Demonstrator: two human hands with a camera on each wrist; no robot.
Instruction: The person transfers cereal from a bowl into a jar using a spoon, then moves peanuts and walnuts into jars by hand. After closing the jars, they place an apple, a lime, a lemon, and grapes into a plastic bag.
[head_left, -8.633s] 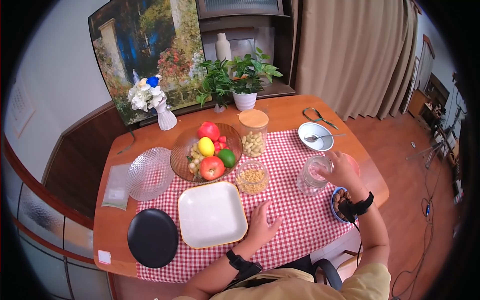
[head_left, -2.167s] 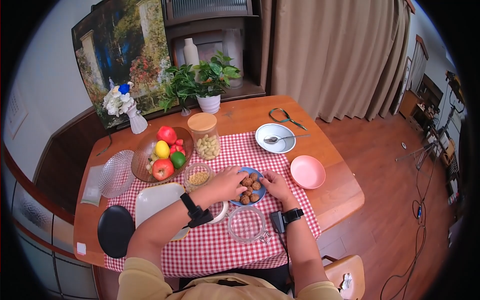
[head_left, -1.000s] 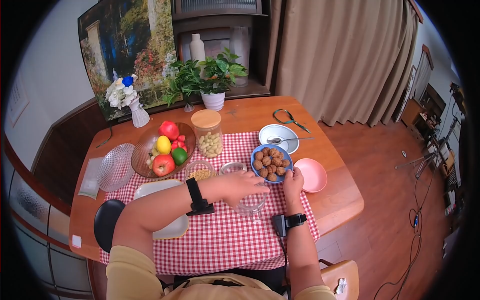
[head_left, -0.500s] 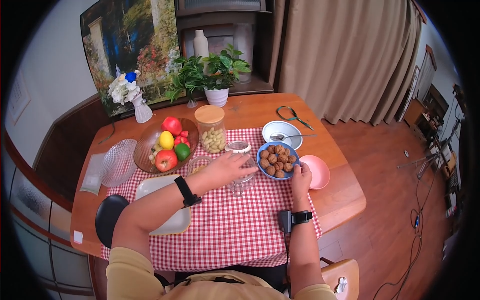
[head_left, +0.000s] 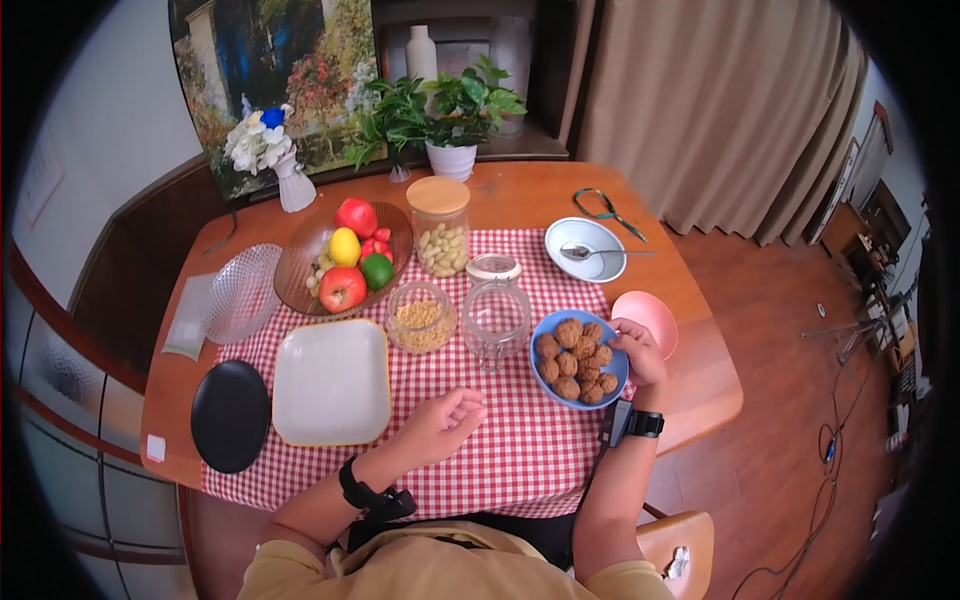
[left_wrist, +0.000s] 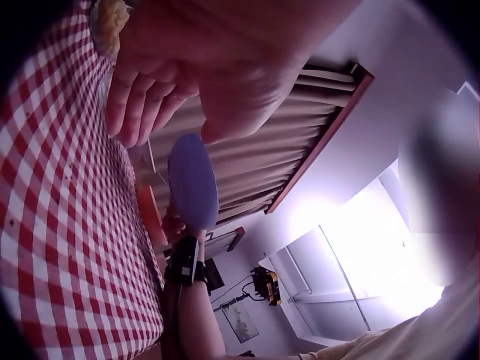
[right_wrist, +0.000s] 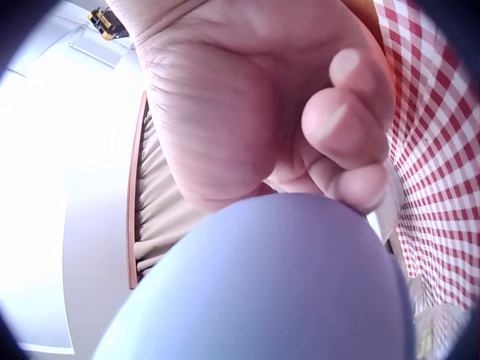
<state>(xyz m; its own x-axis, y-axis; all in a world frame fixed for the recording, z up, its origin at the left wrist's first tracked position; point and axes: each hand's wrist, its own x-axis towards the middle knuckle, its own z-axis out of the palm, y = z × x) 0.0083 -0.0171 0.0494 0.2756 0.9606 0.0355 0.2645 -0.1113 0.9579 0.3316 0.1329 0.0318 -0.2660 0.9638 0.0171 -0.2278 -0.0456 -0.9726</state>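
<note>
My right hand [head_left: 642,355] grips the rim of a blue bowl [head_left: 620,363] heaped with several walnuts [head_left: 568,365], thumb over the edge. In the right wrist view, its curled fingers sit against the bowl's outside wall [right_wrist: 285,277]. Left of the bowl stands a clear glass jar [head_left: 497,322], its clasp lid [head_left: 494,268] tipped back behind the mouth. Nearer the table's front, my left hand [head_left: 440,425] hovers over the checked cloth with loosely curled fingers and nothing in them. In the left wrist view the bowl [left_wrist: 192,184] is held up beyond that hand.
A jar of chopped nuts [head_left: 421,318] and a white square dish [head_left: 332,400] lie to the left, with a black plate [head_left: 230,415] beyond. Behind are a fruit bowl [head_left: 290,290] and a wooden-lidded peanut jar [head_left: 438,200]. A pink bowl [head_left: 655,315] and a white bowl [head_left: 610,265] with a spoon stand right.
My left hand has left the glass jar and drawn back toward me, after the jar slid farther back. My right hand has carried the walnut bowl from the cloth's middle to the jar's right.
</note>
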